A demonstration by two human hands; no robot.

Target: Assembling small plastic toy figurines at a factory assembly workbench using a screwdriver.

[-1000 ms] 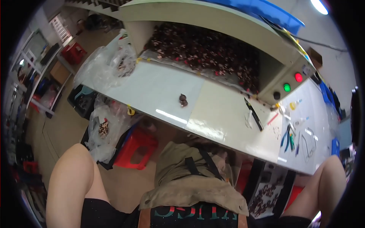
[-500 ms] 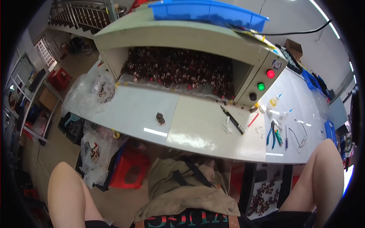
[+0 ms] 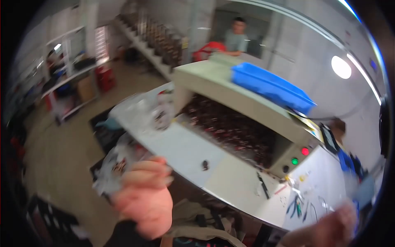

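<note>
My left hand (image 3: 146, 197) is raised in front of the table's near edge. Its fingers are curled in, and nothing shows in them. At the lower right, my right hand (image 3: 335, 224) is smeared by motion, so its fingers cannot be made out; it is nearest the hand tools. A small dark lump (image 3: 205, 165) lies on the white tabletop (image 3: 175, 148). Behind it stands a cream-coloured box-shaped machine (image 3: 207, 79), its wide opening filled with many small dark and pale pieces (image 3: 230, 127).
A blue tray (image 3: 271, 88) rests on the machine. Pliers (image 3: 293, 206), a black pen-like tool (image 3: 262, 185) and small bottles lie at the right. Clear plastic bags (image 3: 138, 113) sit at the table's left end. One person (image 3: 236, 39) is behind the machine, another (image 3: 338, 129) at the right.
My view has swung left and up, so the table sits lower and tilted. Both hands have come into view. The dark lump remains on the tabletop.
</note>
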